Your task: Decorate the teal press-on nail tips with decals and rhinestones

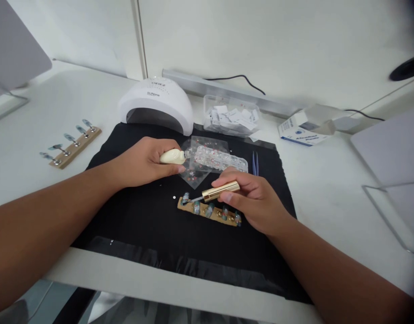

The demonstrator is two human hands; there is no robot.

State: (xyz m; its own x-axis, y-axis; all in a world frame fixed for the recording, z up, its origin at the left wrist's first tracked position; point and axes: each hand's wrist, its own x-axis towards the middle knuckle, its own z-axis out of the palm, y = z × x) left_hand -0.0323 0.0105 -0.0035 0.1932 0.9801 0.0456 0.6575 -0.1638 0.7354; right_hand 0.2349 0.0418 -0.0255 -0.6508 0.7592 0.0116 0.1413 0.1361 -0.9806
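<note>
Black mat (142,225) on a white surface (328,189). Left hand (142,162) has a cream bottle (172,156), right hand (257,198) a shiny gold brush cap (220,191). The nails (196,207) are pale blue-grey on a tan strip (207,212) with gold studs, and there's another tan strip (73,146) off the mat. Lamp (156,105) is white with grey lettering, gem box (216,158) clear with red and white specks, tweezers (255,163) blue, carton (299,132) white and blue.

Matt black cloth (142,225), glossy gold metal cap (220,191)
</note>
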